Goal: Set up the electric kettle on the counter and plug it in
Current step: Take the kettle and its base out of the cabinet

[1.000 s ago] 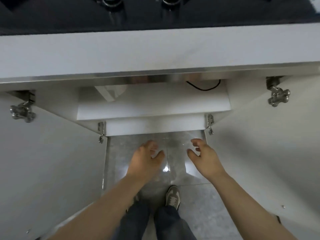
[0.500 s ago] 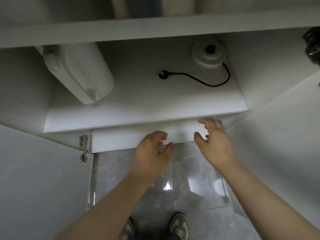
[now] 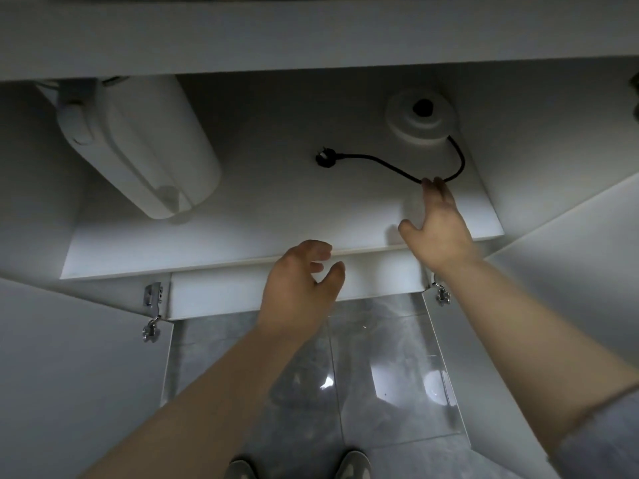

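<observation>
A white electric kettle [image 3: 138,143] stands at the left of the cabinet shelf [image 3: 276,209]. Its round white base [image 3: 420,121] sits at the back right, with a black cord [image 3: 387,164] curling forward and left to a black plug [image 3: 324,158]. My right hand [image 3: 435,226] reaches over the shelf with straight fingers, fingertips right at the cord's loop and holding nothing. My left hand [image 3: 301,288] hovers at the shelf's front edge, fingers loosely curled and empty.
Both white cabinet doors [image 3: 62,375] [image 3: 570,288] stand swung open on either side, with metal hinges [image 3: 154,295] at the frame. The counter edge [image 3: 311,36] overhangs the cabinet. Glossy grey floor tiles [image 3: 345,375] and my shoes lie below.
The view has dropped below the counter into the cabinet. My right hand has moved forward from the shelf's front edge to the cord; my left hand has stayed near the edge.
</observation>
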### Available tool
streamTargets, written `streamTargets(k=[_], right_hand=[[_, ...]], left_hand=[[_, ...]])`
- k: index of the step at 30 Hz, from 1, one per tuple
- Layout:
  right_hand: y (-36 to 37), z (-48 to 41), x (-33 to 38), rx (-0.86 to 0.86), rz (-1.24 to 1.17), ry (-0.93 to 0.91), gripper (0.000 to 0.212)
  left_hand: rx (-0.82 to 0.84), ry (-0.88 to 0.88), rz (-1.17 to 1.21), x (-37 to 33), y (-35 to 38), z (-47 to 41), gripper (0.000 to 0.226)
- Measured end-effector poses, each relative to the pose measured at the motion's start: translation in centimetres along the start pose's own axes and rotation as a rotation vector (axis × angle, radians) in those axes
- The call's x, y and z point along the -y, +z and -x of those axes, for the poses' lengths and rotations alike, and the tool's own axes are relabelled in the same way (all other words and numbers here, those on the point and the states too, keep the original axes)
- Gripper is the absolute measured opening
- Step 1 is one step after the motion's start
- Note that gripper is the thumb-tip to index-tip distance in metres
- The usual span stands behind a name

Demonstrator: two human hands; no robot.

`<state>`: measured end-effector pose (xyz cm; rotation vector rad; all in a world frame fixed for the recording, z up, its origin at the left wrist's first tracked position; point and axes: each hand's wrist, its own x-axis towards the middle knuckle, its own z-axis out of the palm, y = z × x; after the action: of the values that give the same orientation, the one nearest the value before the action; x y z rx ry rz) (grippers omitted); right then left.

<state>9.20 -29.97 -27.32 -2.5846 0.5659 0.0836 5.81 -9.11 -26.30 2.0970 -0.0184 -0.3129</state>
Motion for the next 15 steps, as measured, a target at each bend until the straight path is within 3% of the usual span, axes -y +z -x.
streamTargets(k=[8,15], right_hand=[[0.7,-1.4,0.6,0.072,0.07,-0.016,0.08],[2.5,2.2,0.3,0.052,0.131,-0.176,0.041]], left_hand=[[-0.014,-0.019,0.015,1.1,-0.7,-0.1,0.029],[-0.02,-0.04,0.01,1.8,-1.3,0.9,0.027]])
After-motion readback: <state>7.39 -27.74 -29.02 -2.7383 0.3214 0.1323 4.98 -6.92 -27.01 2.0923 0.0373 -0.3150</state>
